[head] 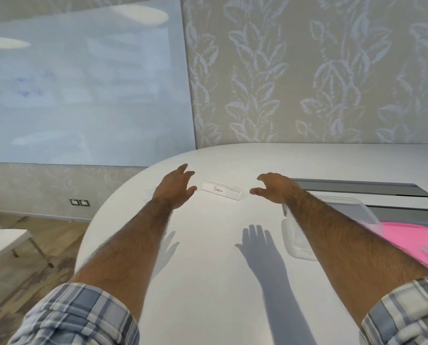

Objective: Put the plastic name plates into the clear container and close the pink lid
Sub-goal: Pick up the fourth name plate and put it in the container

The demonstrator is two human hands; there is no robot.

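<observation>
A clear plastic name plate (pixel 221 189) with a small handwritten word lies on the white table, far from me. My left hand (pixel 174 186) hovers just left of it, fingers spread, holding nothing. My right hand (pixel 274 186) hovers just right of it, fingers curled apart and empty. The clear container (pixel 298 241) stands at the right, partly hidden by my right forearm. Its pink lid (pixel 414 242) lies beside it at the right edge of the view.
The white oval table (pixel 208 270) curves away at the left, with wooden floor below. Two grey cable slots (pixel 362 189) run across the table at the right. A white chair (pixel 4 241) stands at the left. A whiteboard (pixel 83 83) leans on the patterned wall.
</observation>
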